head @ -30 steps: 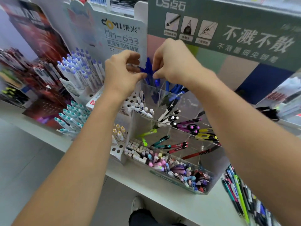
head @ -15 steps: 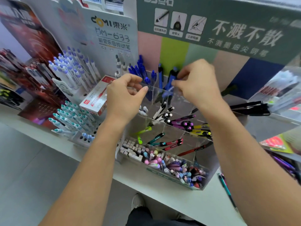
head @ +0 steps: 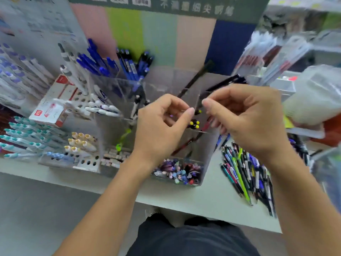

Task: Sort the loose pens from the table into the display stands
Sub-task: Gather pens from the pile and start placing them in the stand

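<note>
Loose pens [head: 247,172] — one heap, R side

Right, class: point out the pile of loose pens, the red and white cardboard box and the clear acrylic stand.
Pile of loose pens [head: 247,174], head view, middle.
Red and white cardboard box [head: 53,102], head view, top face.
Clear acrylic stand [head: 208,150], head view, right wall.

Both hands, left hand [head: 160,126], right hand [head: 247,117], curled, empty, over clear stand [head: 206,163]; loose pens [head: 247,172] right

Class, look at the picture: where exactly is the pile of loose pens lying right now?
The pile of loose pens lies on the table, at the right of the head view, beside the clear stand and below the right hand.
</note>
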Available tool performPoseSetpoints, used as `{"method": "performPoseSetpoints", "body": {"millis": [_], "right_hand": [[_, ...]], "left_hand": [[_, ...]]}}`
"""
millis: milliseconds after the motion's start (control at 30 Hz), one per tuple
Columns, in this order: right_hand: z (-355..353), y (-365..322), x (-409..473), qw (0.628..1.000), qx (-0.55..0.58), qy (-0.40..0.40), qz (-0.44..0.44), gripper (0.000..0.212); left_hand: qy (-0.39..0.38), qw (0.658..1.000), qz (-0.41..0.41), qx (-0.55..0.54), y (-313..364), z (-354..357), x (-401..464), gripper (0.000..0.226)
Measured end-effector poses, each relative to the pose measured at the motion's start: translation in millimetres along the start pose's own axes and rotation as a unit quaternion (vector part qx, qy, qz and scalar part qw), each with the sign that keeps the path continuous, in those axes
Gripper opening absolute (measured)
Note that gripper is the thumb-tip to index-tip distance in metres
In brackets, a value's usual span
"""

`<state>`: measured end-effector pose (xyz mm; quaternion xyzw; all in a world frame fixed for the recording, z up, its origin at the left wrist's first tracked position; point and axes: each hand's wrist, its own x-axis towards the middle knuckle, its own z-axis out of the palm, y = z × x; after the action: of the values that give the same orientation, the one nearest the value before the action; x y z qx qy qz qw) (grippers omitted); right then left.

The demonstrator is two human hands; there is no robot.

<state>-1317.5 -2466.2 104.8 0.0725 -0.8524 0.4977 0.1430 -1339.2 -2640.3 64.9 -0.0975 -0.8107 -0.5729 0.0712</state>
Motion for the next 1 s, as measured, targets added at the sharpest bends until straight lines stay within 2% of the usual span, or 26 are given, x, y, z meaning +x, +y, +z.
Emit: {"method": "performPoseSetpoints", "body": {"millis": [67,133,200,267,333,400,467,567,667,767,900,1000], "right_hand": [[-35,33,-27,0.995,-0.003,0.086,0.056,0.016],[-62,82,-52,0.971,-0.010,0.172,0.167,0.023],[-79,137,-76,0.937,-0.032,0.176,0.301,0.024],[-86,180,-99,0.901,-0.102,0.074,0.414,0.017],[-81,203,-117,0.858,-0.149,-0.049,0.490,0.020],[-67,214,-128,0.822,-0.187,-0.154,0.515,0.035],[-47,221,-136,0.797,-0.233,-0.213,0.514,0.044],[-16,232,-148,0.801,-0.297,-0.209,0.476,0.050],[-1,248,-152,0.823,-0.314,-0.162,0.446,0.042],[-2,261,-151,0.849,-0.263,-0.106,0.446,0.040],[0,268,-152,0.879,-0.183,-0.009,0.441,0.034],[-2,266,-152,0.885,-0.151,0.000,0.441,0.037]], "left_hand": [[-0.103,0.994,0.026,-0.009,11,48,-14,0.008],[-0.192,0.981,0.036,-0.004,15,95,-28,0.009],[-0.275,0.961,0.004,0.017,2,141,-40,0.008],[-0.323,0.939,-0.070,0.089,-29,184,-51,0.021],[-0.329,0.910,-0.137,0.212,-68,214,-61,0.054],[-0.292,0.894,-0.203,0.271,-100,230,-68,0.076],[-0.245,0.891,-0.243,0.295,-123,239,-69,0.087],[-0.203,0.893,-0.244,0.318,-145,251,-59,0.085],[-0.197,0.905,-0.202,0.318,-162,268,-42,0.059],[-0.184,0.920,-0.212,0.272,-168,279,-27,0.031],[-0.173,0.918,-0.253,0.251,-167,274,-25,0.022],[-0.173,0.912,-0.289,0.235,-163,264,-34,0.019]]}}
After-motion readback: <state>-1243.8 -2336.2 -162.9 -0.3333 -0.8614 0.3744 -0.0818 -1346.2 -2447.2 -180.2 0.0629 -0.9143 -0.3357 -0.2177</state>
